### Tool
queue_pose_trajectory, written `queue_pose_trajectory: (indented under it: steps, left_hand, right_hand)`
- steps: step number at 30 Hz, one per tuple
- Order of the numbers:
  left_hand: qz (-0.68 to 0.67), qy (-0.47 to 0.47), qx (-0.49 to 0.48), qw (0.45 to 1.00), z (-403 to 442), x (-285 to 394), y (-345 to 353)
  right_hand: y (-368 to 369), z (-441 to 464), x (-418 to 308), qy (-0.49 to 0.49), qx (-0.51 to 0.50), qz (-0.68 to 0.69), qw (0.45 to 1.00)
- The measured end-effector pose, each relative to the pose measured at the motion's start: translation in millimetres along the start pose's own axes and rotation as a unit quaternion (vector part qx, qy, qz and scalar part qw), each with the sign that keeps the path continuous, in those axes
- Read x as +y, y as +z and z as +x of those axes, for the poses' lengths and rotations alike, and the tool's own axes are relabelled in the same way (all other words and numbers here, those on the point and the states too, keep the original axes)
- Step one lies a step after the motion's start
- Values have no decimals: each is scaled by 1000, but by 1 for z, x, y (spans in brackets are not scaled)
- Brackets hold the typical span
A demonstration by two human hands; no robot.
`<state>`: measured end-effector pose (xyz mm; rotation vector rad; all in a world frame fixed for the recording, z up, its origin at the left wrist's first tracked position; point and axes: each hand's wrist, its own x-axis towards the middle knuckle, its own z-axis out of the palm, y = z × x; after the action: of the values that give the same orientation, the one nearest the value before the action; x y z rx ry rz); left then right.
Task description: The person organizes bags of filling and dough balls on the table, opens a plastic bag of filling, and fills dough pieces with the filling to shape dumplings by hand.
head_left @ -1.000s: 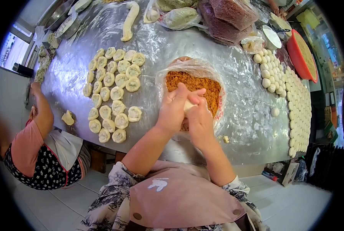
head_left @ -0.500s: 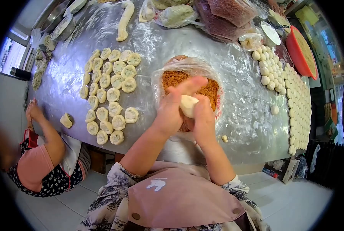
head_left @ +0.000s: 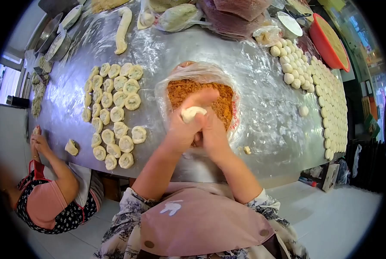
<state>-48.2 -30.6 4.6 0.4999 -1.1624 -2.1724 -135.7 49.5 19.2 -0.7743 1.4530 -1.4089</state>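
Note:
A pale ball of dough (head_left: pixel 192 114) shows between my two hands. My left hand (head_left: pixel 183 127) is wrapped round it from the left, one blurred finger stretched up to the right. My right hand (head_left: pixel 213 131) presses against it from the right, its fingers partly hidden. Both hands are over an open plastic bag (head_left: pixel 162 93) of orange-brown crumbly filling (head_left: pixel 223 97). Rows of round filled dough pieces (head_left: pixel 126 142) lie to the left, and a small dough scrap (head_left: pixel 247 150) is right of the bag.
Dough balls (head_left: pixel 289 78) and flattened rounds (head_left: pixel 331 103) cover the right side. A red basin (head_left: pixel 328 41), white bowl (head_left: pixel 289 25) and filled bags (head_left: pixel 231 19) stand at the back. A dough strip (head_left: pixel 123 30) lies back left. A co-worker (head_left: pixel 50 190) is at the left edge.
My hands have turned round the dough, which now shows nearer my left hand. The view has shifted, and the co-worker's hands have come together near the table edge.

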Motion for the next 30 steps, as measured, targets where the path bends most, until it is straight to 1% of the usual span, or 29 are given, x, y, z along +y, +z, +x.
queue_pose_trajectory:
  steps: [2,3,5,8,9,10,11,12,13,14,15,17,18,19,20,21,22,23,24,26,27,29,30]
  left_hand:
    - [40,-13,5,999,0,-1,-3]
    - [82,-3,12,997,1,-1,-3]
    - [164,19,27,986,2,0,-1]
    - [218,37,45,974,1,4,8]
    - [190,71,51,978,1,-2,6]
    - [159,105,53,980,4,-13,1]
    - [122,137,50,982,9,-24,-1]
    - [20,87,86,992,7,-31,0]
    - [-41,74,84,993,6,-31,3]
    - [-101,57,81,990,5,-28,6]
    - [-159,39,79,983,5,-25,12]
    - [-175,31,119,977,5,-18,25]
    - [-133,59,169,975,6,-12,42]
    - [-21,59,134,989,4,-14,39]
    - [92,60,98,989,-1,-16,29]
    - [203,63,61,975,-2,-20,25]
    - [208,92,41,973,0,-27,27]
    - [223,71,39,971,2,-30,29]
    - [238,50,39,969,3,-32,32]
    - [180,35,21,983,6,-35,43]
    - [147,24,36,988,7,-34,49]
    - [81,2,68,994,7,-33,57]
    - [73,-17,42,996,4,-30,49]
  right_hand:
    - [-3,-1,4,-6,-26,-38,999]
    - [-6,-1,3,-4,5,-111,994]
    - [-14,-3,-5,-3,66,-254,965]
    - [-24,-3,-9,-8,25,-137,990]
    - [-25,-3,-7,-15,15,-92,996]
    - [-19,-1,-2,-21,34,-119,992]
    - [-12,-2,2,-87,79,-158,980]
    - [-5,-1,8,-102,107,-165,975]
    - [-4,-1,7,-95,108,-147,979]
    - [-2,2,14,-129,135,-128,974]
    - [-4,1,14,-107,120,-102,982]
    - [-9,-2,14,-66,78,-45,994]
    - [-12,-2,15,-67,79,-48,993]
    - [-14,-3,16,-67,78,-49,993]
    - [-17,-5,16,-67,74,-50,994]
    - [-20,-8,13,-42,76,-14,996]
    - [-22,-12,7,-18,76,22,997]
    - [-23,-14,2,7,74,60,995]
    - [-24,-16,-2,-2,111,62,992]
    - [-43,-20,1,63,113,164,978]
    - [-57,-23,3,95,113,215,965]
    - [-111,-32,6,102,198,218,950]
    - [-140,-38,-3,87,287,129,945]
